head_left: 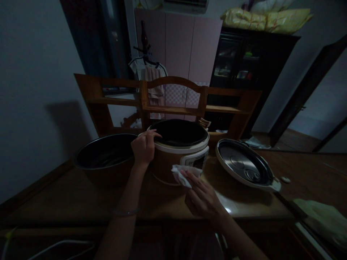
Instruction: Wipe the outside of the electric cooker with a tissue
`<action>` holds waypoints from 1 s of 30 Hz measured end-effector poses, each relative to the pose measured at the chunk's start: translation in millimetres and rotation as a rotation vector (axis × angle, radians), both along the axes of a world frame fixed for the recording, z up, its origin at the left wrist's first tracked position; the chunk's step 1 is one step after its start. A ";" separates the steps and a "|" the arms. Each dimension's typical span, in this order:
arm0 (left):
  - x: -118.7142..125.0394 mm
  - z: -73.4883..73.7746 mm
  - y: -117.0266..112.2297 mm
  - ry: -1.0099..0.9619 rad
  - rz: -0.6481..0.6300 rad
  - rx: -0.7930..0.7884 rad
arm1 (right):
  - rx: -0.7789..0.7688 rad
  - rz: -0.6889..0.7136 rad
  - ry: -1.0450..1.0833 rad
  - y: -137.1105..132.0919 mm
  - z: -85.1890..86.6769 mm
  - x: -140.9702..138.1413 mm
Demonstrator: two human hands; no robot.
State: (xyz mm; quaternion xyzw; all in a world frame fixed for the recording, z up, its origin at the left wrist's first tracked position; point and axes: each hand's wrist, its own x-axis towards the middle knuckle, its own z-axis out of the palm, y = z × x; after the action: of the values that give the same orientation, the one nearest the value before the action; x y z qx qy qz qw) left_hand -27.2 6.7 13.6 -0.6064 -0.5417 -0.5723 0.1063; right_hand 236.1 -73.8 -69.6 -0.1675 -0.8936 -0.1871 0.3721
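An electric cooker (166, 162) with a pale rim and a front control panel stands on the wooden desk, its top uncovered and dark inside. My left hand (143, 146) grips the cooker's rim on the left side, fingers bent over the edge. In my right hand (202, 196) is a white cloth (187, 173), pressed against the cooker's front just below the panel. Left of the cooker sits a dark inner pot (107, 139). On the right rests the cooker's round lid (241, 162), its shiny inner side turned up.
A wooden shelf rack (173, 108) rises along the back of the desk (230, 206). Behind it are a pale wardrobe (179, 47), a dark glass-door cabinet (252, 72) and clothes (151, 76) on a stand. A light green cloth-like item (322, 218) lies at the lower right.
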 end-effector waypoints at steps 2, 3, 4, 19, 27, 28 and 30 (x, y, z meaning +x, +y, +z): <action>-0.2 0.0 -0.3 0.005 -0.002 -0.009 | 0.007 -0.025 0.024 10.4 4.7 -6.7; -0.2 0.2 -0.6 0.009 -0.003 -0.014 | 0.000 -0.040 0.023 15.1 5.5 -9.7; -0.2 0.5 -1.1 0.010 -0.002 -0.017 | -0.006 -0.051 0.017 19.2 5.0 -12.3; 1.5 1.5 -2.5 0.011 -0.008 0.004 | -0.090 -0.052 -0.165 31.5 -36.8 4.3; 0.3 0.5 -0.7 0.010 -0.004 -0.003 | -0.149 0.041 -0.243 33.2 -39.1 15.1; 0.1 0.3 -0.3 0.010 -0.004 -0.007 | -0.165 0.041 -0.243 32.9 -39.7 15.8; -0.3 0.2 0.1 0.014 -0.001 -0.011 | -0.193 0.049 -0.242 31.3 -40.3 16.5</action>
State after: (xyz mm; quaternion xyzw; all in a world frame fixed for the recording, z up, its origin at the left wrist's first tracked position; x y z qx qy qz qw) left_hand -27.5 6.8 13.8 -0.6113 -0.5436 -0.5652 0.1065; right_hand 252.6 -42.5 -109.9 -0.1568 -0.9496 -0.1101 0.2482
